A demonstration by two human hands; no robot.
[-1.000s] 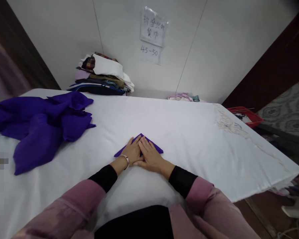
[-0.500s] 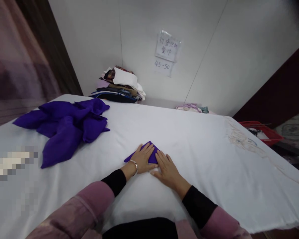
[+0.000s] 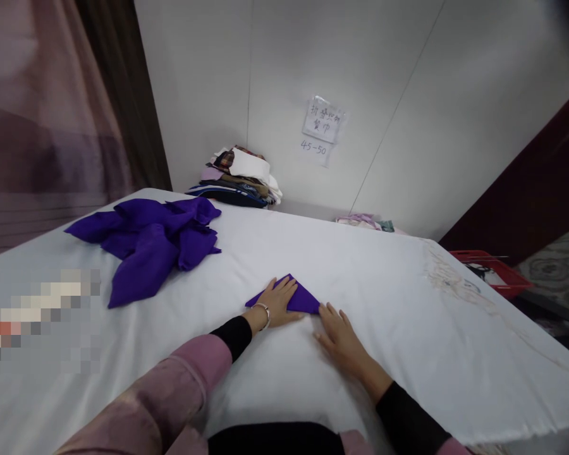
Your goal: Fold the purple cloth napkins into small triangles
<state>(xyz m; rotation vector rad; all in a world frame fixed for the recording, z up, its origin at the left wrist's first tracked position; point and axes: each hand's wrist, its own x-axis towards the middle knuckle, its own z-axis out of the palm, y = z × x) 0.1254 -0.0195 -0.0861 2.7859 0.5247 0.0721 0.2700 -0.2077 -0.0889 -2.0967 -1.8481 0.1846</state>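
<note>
A purple cloth napkin (image 3: 305, 299), folded into a flat triangle, lies on the white-covered table in front of me. My left hand (image 3: 278, 304) rests flat on the napkin's left half, fingers stretched out and pointing away from me. A bracelet circles that wrist. At the napkin's right corner is my right hand (image 3: 340, 333), its fingers extended and the fingertips at or just beside the tip. Part of the napkin is covered by the left hand.
A loose heap of purple cloths (image 3: 146, 243) lies at the table's left. Folded clothes (image 3: 239, 180) are stacked against the wall, with a few smaller pieces (image 3: 363, 220) to their right. A red basket (image 3: 505, 278) stands beyond the table's right side.
My right hand has slid right and toward me, from on the napkin to its right corner, uncovering more of it. My left hand stays on the napkin. The view has shifted slightly.
</note>
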